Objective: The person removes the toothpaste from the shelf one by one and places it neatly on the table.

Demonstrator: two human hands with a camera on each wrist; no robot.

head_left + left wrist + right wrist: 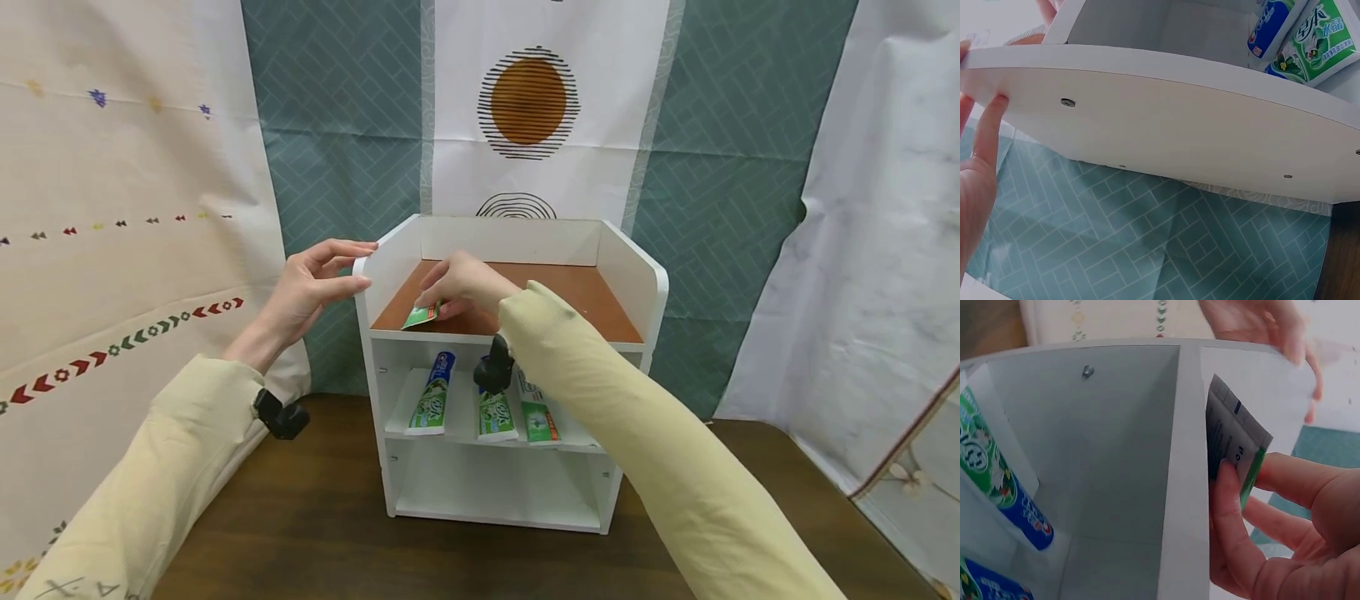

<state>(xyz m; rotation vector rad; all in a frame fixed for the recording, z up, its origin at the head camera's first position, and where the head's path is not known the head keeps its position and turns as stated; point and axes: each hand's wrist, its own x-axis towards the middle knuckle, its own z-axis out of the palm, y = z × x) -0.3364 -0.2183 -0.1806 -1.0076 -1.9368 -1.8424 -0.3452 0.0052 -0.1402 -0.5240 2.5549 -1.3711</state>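
Pinching green toothpaste tube (422, 315) in right hand (467, 285), at eight o'clock over brown top board (558, 283); gripping white shelf unit (495, 479) at ten o'clock with left hand (307, 285).

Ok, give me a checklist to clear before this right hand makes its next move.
1. Right hand grips a toothpaste tube: ok.
2. Left hand holds the cabinet's left side: ok.
3. Cabinet stands upright on the table: ok.
4. Three other tubes visible on the middle shelf: ok.
5. Gripped tube resting on the brown top: cannot tell.
6. Gripped tube released: not ok.
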